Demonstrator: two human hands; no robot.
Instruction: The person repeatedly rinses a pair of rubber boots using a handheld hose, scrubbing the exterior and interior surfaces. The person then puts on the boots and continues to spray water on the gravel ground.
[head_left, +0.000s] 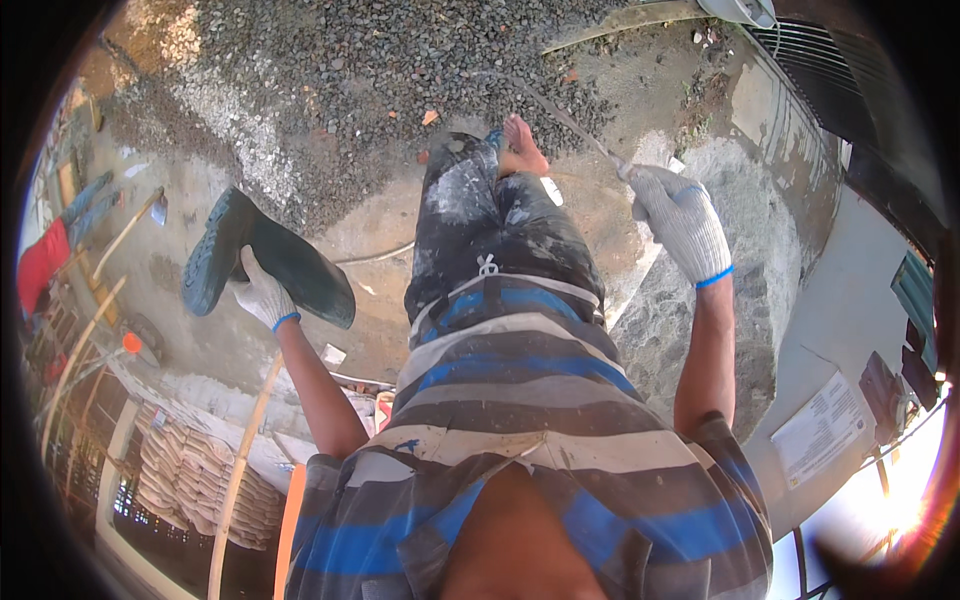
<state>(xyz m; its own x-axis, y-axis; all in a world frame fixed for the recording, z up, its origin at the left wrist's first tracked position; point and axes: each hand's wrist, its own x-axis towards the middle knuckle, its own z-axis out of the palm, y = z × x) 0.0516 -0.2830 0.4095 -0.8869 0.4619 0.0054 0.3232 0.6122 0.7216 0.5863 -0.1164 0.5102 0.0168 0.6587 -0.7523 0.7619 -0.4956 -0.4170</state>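
Observation:
My left hand [264, 294], in a white knit glove with a blue cuff, is closed on a dark green rubber boot [302, 268]. The boot lies tilted on its side in the air, its sole facing left and its shaft opening toward the lower right. My right hand [686, 222], gloved the same way, is closed around one end of a long, thin greyish strip [568, 120]. The strip slants up and left from the fingers over the gravel; its exact kind cannot be made out. Below my stained dark trousers [510, 215] shows a bare foot [523, 148].
Gravel [390, 75] is heaped ahead, with a grey sand or cement pile [700, 340] at right. At left are wooden poles [245, 470], stacked sacks [190, 470] and a person in red [44, 262]. A pale bucket [740, 10] stands at the far right.

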